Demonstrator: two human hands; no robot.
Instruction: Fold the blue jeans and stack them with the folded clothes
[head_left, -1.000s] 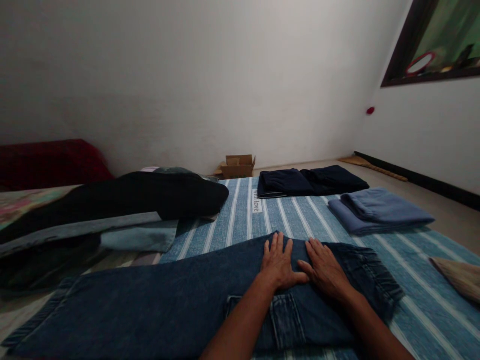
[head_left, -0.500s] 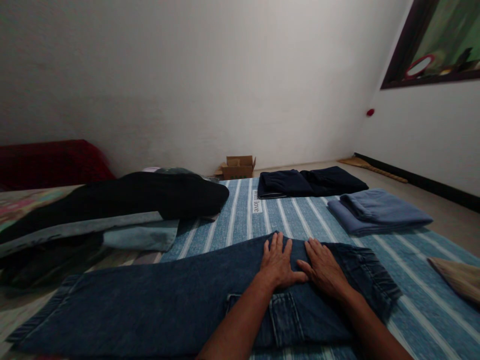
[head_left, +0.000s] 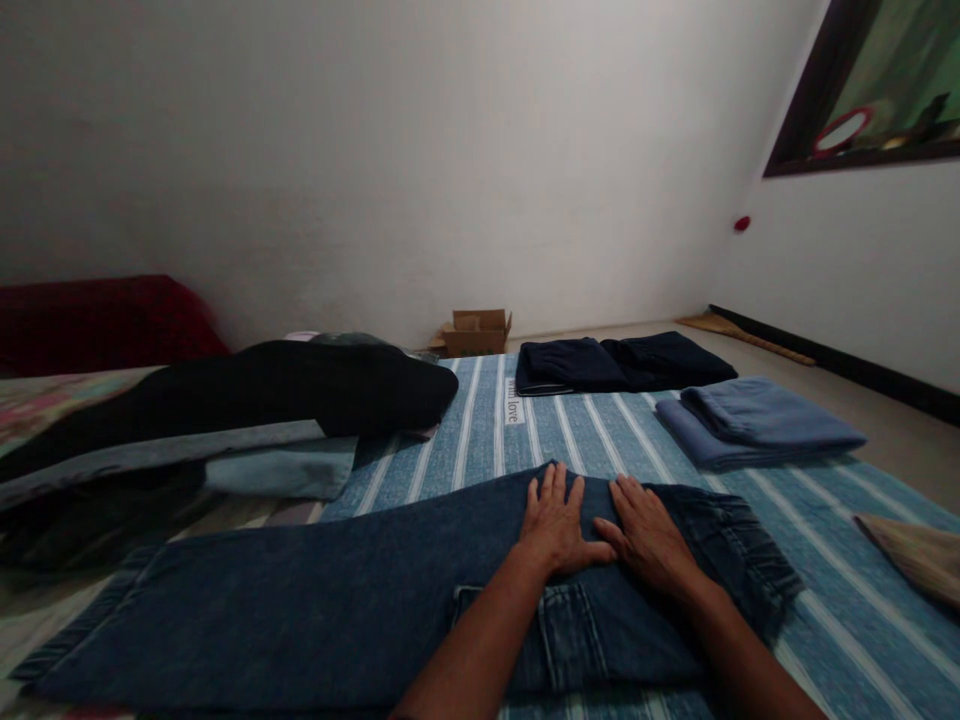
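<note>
A pair of dark blue jeans [head_left: 315, 600] lies lengthwise across the bed in front of me, its gathered elastic waistband to the right and a cuffed leg end to the left. My left hand [head_left: 553, 525] rests flat on the denim near the far edge, fingers stretched forward, just above a patch pocket. Beside it, my right hand [head_left: 649, 535] also presses flat on the jeans, closer to the waistband, with its thumb near the left thumb. Neither hand grips anything. My left forearm hides part of the pocket.
Folded dark navy trousers [head_left: 637, 362] and a folded blue-grey garment [head_left: 761, 422] lie on the striped bedcover [head_left: 465, 430]. A heap of black and grey clothes [head_left: 300, 395] sits at left. At the right edge is a tan garment [head_left: 915, 560]. A cardboard box [head_left: 476, 333] stands by the wall.
</note>
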